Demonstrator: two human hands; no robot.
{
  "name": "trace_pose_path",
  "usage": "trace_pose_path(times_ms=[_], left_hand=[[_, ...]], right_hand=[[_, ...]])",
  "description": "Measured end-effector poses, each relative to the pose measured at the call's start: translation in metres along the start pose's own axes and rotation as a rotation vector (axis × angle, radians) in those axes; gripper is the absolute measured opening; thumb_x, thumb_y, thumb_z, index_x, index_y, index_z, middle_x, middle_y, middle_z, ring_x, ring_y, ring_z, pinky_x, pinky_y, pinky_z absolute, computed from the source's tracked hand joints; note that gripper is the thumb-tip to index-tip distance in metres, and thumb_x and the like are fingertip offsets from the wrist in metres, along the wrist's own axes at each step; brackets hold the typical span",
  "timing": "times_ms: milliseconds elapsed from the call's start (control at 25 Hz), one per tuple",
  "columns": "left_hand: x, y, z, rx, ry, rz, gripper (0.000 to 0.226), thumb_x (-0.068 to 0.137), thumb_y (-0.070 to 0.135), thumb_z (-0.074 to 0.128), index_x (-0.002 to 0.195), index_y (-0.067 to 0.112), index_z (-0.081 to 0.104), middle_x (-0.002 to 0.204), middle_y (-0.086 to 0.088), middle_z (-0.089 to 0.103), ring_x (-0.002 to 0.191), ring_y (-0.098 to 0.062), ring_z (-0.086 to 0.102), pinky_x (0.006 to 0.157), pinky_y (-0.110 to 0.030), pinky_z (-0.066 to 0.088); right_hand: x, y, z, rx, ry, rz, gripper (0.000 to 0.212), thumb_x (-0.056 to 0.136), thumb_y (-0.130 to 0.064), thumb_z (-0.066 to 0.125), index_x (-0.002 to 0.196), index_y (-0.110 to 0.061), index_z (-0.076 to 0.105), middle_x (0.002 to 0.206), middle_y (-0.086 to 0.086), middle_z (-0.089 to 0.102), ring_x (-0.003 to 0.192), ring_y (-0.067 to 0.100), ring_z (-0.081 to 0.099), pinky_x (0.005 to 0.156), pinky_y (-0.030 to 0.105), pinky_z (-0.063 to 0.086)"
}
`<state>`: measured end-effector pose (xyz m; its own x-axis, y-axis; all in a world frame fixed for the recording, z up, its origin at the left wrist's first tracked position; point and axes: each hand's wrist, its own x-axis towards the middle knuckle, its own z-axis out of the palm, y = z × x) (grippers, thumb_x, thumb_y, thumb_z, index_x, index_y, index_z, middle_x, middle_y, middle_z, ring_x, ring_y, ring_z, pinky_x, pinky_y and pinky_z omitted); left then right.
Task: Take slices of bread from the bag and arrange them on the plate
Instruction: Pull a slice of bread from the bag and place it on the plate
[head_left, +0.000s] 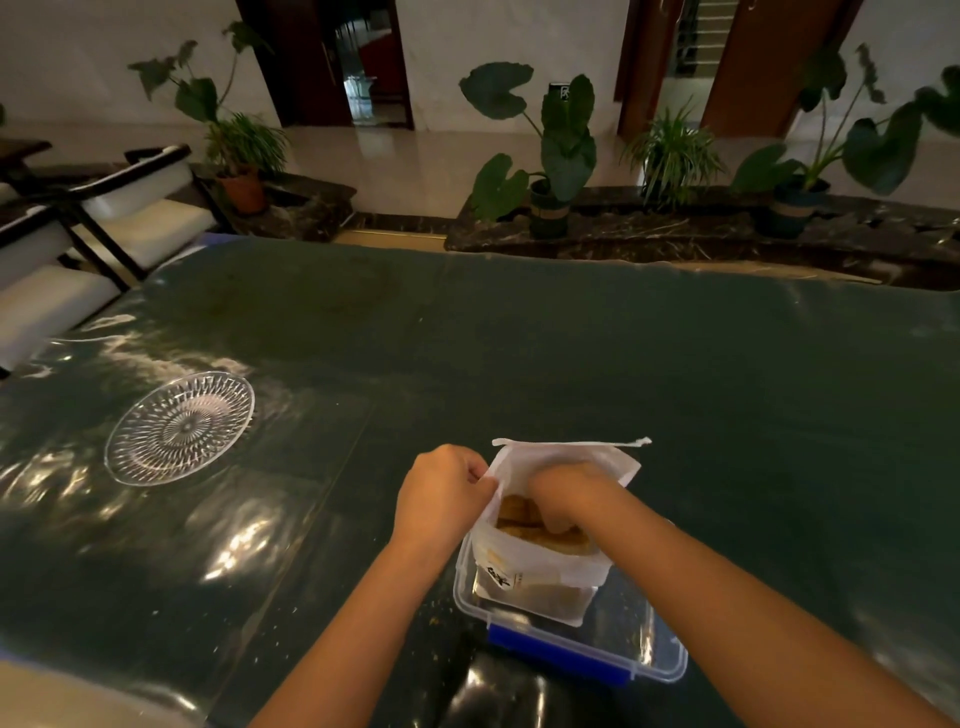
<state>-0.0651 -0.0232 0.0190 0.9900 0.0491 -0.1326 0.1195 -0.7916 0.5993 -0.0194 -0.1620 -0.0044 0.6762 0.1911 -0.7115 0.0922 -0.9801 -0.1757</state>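
Dark green and glossy, the worktop (519, 353) fills the scene, potted plants and doorways lined up along the far wall. Out on the left sits the clear cut-glass plate (179, 428), bare, well apart from the action. Near centre, a clear plastic container (660, 660) with a blue clip holds the white bread bag (550, 551), standing upright with its mouth open. Left hand (441, 493) pinches the bag's left rim, pulling it wide. Right hand (563, 496) is down inside the mouth, fingers curled among the brown bread slices (514, 512); whether it has actually gripped one, I can't tell. Here's the key: the plate lies far-left of the bag, so any slice lifted out by the right hand has to travel across in front of the left.
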Motion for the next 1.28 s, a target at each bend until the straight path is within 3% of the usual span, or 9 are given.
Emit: trace_pose_path(times_ms=[80,200,280,440,640,800,880,1040,1280], left_hand=[[0.001,-0.003,-0.001,-0.013,-0.008,-0.004,0.025,0.077,0.022,0.067,0.056,0.032,0.06,0.061,0.006,0.066,0.057,-0.008,0.064,0.054,-0.023,0.054],[0.0,-0.003,-0.001,-0.025,-0.018,-0.003,0.021,0.077,0.02,0.067,0.058,0.028,0.064,0.063,0.003,0.068,0.059,-0.01,0.065,0.056,-0.03,0.058],[0.0,-0.001,0.0,-0.034,-0.021,-0.002,0.014,0.078,0.02,0.067,0.064,0.023,0.069,0.065,0.0,0.069,0.06,-0.013,0.066,0.059,-0.033,0.059],[0.0,0.002,0.002,-0.049,-0.031,-0.008,0.012,0.08,0.018,0.066,0.068,0.02,0.069,0.07,-0.004,0.07,0.063,-0.014,0.066,0.06,-0.026,0.056],[-0.001,0.004,0.004,-0.08,-0.041,-0.024,0.013,0.081,0.017,0.066,0.069,0.014,0.07,0.071,-0.007,0.071,0.065,-0.017,0.068,0.062,-0.027,0.055],[0.002,0.007,0.002,-0.06,-0.017,0.001,0.014,0.08,0.017,0.066,0.067,0.015,0.07,0.068,-0.007,0.07,0.064,-0.019,0.067,0.062,-0.031,0.056],[0.002,0.006,0.0,-0.047,-0.013,0.009,0.014,0.078,0.016,0.066,0.064,0.016,0.068,0.067,-0.006,0.069,0.064,-0.018,0.066,0.058,-0.028,0.054],[0.007,0.003,-0.003,-0.013,0.015,0.018,0.018,0.074,0.015,0.066,0.057,0.02,0.063,0.062,-0.002,0.066,0.063,-0.019,0.065,0.052,-0.025,0.045],[0.009,-0.001,-0.004,-0.058,0.024,0.037,0.018,0.076,0.02,0.069,0.06,0.027,0.065,0.063,0.003,0.068,0.065,-0.012,0.066,0.06,-0.027,0.053]], right_hand=[[0.009,0.007,0.008,0.035,-0.028,0.057,0.049,0.086,-0.036,0.054,0.129,-0.016,0.043,0.125,0.01,0.051,0.104,0.024,0.047,0.099,0.042,0.039],[0.02,0.011,0.015,0.054,0.005,0.078,0.05,0.085,-0.04,0.055,0.128,-0.018,0.044,0.122,0.009,0.053,0.095,0.022,0.045,0.098,0.043,0.04],[0.024,0.01,0.019,-0.012,0.066,0.091,0.048,0.085,-0.04,0.054,0.127,-0.019,0.045,0.121,0.008,0.054,0.101,0.023,0.049,0.099,0.042,0.04],[0.032,0.017,0.033,0.186,0.115,0.13,0.041,0.086,-0.039,0.055,0.119,-0.016,0.049,0.105,0.008,0.052,0.092,0.023,0.049,0.096,0.039,0.04],[0.034,0.03,0.042,0.225,0.254,0.093,0.034,0.085,-0.036,0.057,0.114,-0.019,0.055,0.104,0.006,0.059,0.094,0.022,0.054,0.091,0.035,0.044],[0.018,0.03,0.027,0.174,0.319,-0.005,0.032,0.076,-0.049,0.063,0.092,-0.021,0.061,0.088,0.001,0.062,0.08,0.016,0.056,0.083,0.032,0.048],[0.003,0.031,0.018,0.117,0.405,-0.087,0.023,0.076,-0.042,0.064,0.084,-0.021,0.065,0.081,0.0,0.064,0.076,0.019,0.059,0.076,0.031,0.052],[-0.028,0.046,-0.006,0.17,0.474,-0.193,0.016,0.077,-0.017,0.063,0.091,-0.019,0.07,0.093,0.002,0.068,0.08,0.019,0.063,0.074,0.032,0.057],[-0.071,0.066,-0.036,0.441,0.55,-0.322,0.013,0.076,-0.02,0.071,0.087,-0.026,0.071,0.086,-0.008,0.07,0.079,0.003,0.064,0.068,0.017,0.053]])
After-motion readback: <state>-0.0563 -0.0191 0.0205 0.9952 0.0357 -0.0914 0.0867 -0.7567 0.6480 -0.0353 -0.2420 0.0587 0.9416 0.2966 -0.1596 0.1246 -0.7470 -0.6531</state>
